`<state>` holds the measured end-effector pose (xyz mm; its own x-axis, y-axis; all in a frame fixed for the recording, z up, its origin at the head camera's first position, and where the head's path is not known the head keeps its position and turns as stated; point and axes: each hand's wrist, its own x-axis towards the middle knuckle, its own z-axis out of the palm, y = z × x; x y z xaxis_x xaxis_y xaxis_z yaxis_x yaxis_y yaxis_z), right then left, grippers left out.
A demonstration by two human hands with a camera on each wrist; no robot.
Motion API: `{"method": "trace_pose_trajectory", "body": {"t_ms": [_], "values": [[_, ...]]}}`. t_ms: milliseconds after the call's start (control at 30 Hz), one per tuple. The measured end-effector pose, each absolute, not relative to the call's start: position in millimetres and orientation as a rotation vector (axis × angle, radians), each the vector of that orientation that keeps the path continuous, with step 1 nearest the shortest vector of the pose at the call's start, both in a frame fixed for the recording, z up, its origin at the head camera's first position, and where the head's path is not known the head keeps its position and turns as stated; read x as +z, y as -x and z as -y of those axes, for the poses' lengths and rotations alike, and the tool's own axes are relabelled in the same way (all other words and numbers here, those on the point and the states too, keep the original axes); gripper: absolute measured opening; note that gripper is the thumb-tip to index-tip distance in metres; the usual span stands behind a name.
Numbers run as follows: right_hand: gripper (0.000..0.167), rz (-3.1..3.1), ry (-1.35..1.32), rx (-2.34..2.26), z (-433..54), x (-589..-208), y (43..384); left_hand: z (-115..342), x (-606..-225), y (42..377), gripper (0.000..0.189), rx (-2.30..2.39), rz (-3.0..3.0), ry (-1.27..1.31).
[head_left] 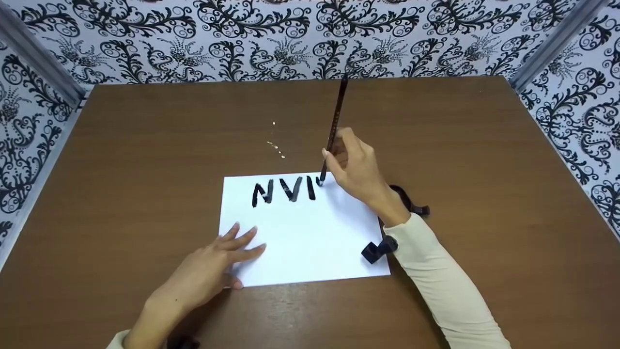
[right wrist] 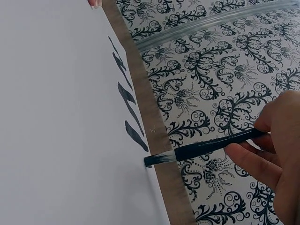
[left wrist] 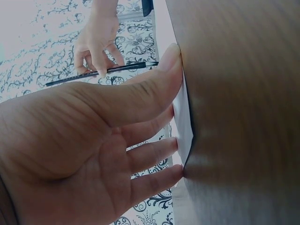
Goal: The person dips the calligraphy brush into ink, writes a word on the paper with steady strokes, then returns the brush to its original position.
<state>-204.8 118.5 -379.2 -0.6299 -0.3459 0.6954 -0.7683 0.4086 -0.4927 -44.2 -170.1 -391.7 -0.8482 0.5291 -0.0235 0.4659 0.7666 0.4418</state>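
Note:
A white sheet of paper (head_left: 305, 242) lies on the brown table, with thick black painted strokes (head_left: 290, 189) reading like N, V and I along its far edge. My right hand (head_left: 361, 167) pinches a dark paintbrush (head_left: 334, 123) between thumb and fingers, its handle pointing up and away. In the right wrist view the pale bristles (right wrist: 161, 158) have a black tip, touching the paper beside the last full stroke, where a short new mark shows in the head view. My left hand (head_left: 203, 271) rests with spread fingers on the sheet's near left corner, thumb at the near edge.
Small pale specks (head_left: 276, 147) dot the table (head_left: 145, 145) beyond the paper. A black wrist-camera mount (head_left: 380, 249) sits at my right cuff, overlapping the sheet in the head view. Black-and-white patterned walls (head_left: 290, 43) with grey corner strips border the table.

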Motion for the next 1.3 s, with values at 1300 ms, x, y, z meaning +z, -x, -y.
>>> {"method": "trace_pose_trajectory", "body": {"t_ms": [1300], "values": [[0.017,2.411,-0.958,1.159,-123,-357,194,170,-391,44,0.066,0.678,-2.816,-0.828]]}}
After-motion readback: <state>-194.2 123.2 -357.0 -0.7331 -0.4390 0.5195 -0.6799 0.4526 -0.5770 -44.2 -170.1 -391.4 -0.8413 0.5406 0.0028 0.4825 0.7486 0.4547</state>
